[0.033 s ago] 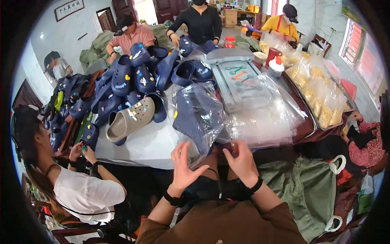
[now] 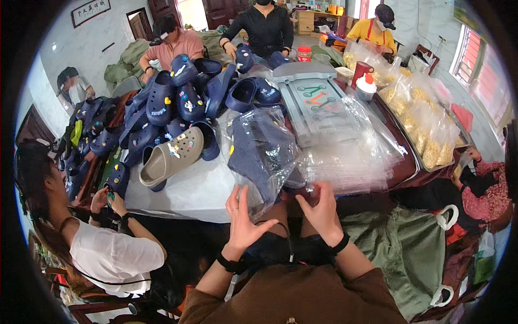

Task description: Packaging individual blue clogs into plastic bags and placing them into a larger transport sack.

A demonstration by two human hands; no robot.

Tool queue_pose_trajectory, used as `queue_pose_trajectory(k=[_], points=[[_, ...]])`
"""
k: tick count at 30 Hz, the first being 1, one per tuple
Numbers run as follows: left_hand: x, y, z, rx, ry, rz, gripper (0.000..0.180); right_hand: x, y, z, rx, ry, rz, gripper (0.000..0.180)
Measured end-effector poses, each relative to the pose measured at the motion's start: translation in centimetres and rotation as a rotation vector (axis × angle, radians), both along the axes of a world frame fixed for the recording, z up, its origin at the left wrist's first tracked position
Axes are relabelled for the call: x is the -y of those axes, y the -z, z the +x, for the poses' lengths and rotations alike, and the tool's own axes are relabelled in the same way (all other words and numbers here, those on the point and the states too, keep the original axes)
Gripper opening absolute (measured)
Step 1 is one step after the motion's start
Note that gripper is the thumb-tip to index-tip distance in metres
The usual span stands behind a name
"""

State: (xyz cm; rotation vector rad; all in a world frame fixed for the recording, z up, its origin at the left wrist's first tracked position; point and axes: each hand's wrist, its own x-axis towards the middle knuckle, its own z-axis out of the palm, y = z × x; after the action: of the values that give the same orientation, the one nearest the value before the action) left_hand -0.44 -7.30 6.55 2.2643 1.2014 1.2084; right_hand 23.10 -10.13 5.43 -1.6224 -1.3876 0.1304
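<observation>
— Clear plastic is what both hands are busy with. The right hand [image 2: 322,208] has its fingers closed on the near edge of the bag stack [image 2: 350,159]; the grip looks like a pinch on the top sheet.

— And the left hand [image 2: 244,216]?

— Spread wide, palm forward, holding nothing. It hovers just below the bagged clog [image 2: 259,151], a navy shoe already inside a clear bag, lying on the tabletop [image 2: 189,191] near its front edge.

— So which step is this?

— Bagging, I'd judge: one shoe is wrapped and a fresh bag is being peeled from the stack. That is a reading of the hands, not something shown outright.

— What would the move call for?

— Separating a single thin sheet from those clinging beneath it, which needs a light pinch and a free second hand to open the mouth. The films look slippery and apt to lift in pairs.

— Farther out?

— A beige clog [image 2: 171,157] with small charms sits left of the bagged one, and behind it rises a pile of navy clogs [image 2: 178,100]. A grey tray [image 2: 315,102] lies beyond the stack. At the far left a co-worker in white [image 2: 116,254] sits beside the tabletop; others stand at the far side.
</observation>
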Motion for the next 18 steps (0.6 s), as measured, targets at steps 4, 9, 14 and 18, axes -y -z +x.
queue_pose_trajectory(k=[4,9,14,18], points=[[-0.5,2.5,1.2,-0.125,-0.191,-0.09,0.126,-2.4,-2.5,0.2,0.253,0.023,0.285,0.047],[-2.4,3.4,2.4,0.104,-0.124,-0.143,0.113,-6.1,1.8,2.1,-0.338,-0.211,0.147,0.024],[-2.6,2.0,2.1,0.32,0.012,-0.297,0.088,-6.7,2.5,3.9,-0.898,-0.318,0.179,0.013],[-3.5,-0.2,1.3,0.397,-0.028,-0.1,0.061,-5.9,0.8,4.7,-0.91,-0.328,0.09,0.016]])
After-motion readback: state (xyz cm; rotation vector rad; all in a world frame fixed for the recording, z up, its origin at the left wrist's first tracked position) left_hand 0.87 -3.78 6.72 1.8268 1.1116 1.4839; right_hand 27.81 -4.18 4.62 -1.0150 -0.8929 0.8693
